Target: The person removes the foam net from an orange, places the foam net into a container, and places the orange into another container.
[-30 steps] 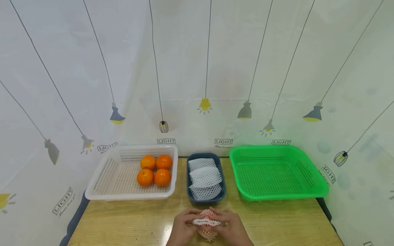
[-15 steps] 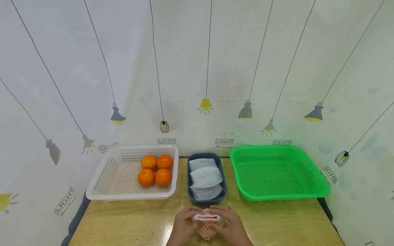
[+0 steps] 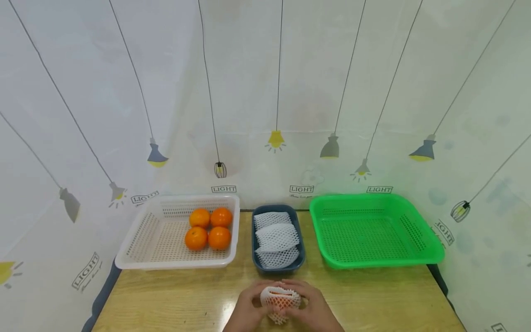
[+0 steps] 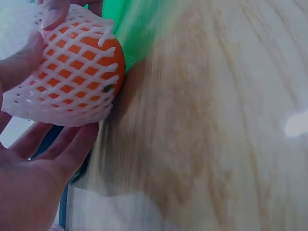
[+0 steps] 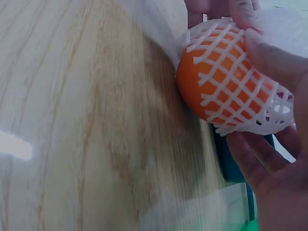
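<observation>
An orange sits inside a white foam net sleeve, low in the middle of the head view. One end of it shows bare past the net's cut edge in both wrist views. My left hand holds the wrapped fruit from the left side, thumb on the near face and fingers on the far side. From the right side my right hand grips it the same way. The loose tail of the net hangs toward me between the hands.
A blue-grey tray with several foam nets stands just beyond my hands. At the left is a white basket holding several oranges. A green basket stands at the right on the wooden table, with a printed cloth behind.
The net's folded white band has spread into a wider covering round the orange, and its opening gapes more. Both hands stay in nearly the same place, fingers shifted around the fruit.
</observation>
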Available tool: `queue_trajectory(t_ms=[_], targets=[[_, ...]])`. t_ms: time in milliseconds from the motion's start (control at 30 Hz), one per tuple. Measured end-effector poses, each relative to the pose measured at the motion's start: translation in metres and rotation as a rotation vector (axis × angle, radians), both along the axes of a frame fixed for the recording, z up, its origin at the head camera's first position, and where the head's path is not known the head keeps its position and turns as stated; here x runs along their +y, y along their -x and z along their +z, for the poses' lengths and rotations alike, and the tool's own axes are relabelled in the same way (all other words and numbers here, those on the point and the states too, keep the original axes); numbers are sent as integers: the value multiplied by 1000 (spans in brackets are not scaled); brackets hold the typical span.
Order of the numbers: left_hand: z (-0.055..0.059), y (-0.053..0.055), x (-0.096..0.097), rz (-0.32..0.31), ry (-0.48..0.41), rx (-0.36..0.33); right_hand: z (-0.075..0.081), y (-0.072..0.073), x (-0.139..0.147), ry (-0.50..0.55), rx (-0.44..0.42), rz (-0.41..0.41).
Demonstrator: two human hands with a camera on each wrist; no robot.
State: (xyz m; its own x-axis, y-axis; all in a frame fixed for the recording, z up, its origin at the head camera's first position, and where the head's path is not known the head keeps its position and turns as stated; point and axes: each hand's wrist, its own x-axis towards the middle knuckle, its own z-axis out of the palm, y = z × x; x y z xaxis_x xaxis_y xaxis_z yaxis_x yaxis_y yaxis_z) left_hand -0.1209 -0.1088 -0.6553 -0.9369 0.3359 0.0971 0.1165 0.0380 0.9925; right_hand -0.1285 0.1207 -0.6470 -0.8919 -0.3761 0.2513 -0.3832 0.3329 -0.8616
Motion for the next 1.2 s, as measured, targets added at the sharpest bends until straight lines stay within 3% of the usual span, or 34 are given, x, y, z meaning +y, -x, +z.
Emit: queue_trajectory(t_ms=[133,233,500,733,967,1067,1200], targets=[[2,0,1,88,61,99,4,0,-3,22,84,-7],[5,-1,1,126,88,129,7,-1,-4,31,136,-6],[8,-1,3,214,109,238,16,-3,-8,41,145,-34],[11,-1,7,289,108,337,21,-3,-13,87,250,-59],[15,1,11,329,84,408,21,-3,-22,155,229,-90],[16,0,10,337,84,369,20,-3,-22,155,266,-76],[17,-2,5,313,86,182,14,0,-19,134,305,-8]])
